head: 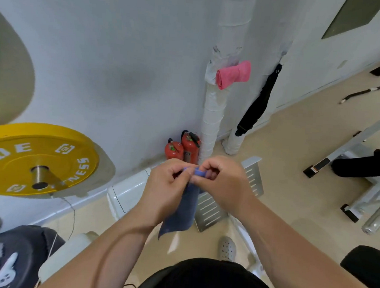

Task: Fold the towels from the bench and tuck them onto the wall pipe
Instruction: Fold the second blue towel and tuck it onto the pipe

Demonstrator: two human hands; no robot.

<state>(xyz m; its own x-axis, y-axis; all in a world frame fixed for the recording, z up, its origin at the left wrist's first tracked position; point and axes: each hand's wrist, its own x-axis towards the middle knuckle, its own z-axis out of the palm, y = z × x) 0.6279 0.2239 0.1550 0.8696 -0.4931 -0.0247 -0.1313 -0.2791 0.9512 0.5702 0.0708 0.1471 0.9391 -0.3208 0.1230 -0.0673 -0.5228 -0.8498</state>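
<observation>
Hands meet mid-frame: left hand (170,183) and right hand (222,180) both pinch the blue towel's (179,215) top edge; pink towel (233,74) sits on the wall pipe (212,114), upper right.

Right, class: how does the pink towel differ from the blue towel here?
1. Place: the pink towel is tucked at the pipe; the blue towel is pinched at its top by the left hand and right hand.
2. Shape: the pink towel is a compact bundle; the blue towel hangs loose below the hands.
Shared: both are small cloths.
</observation>
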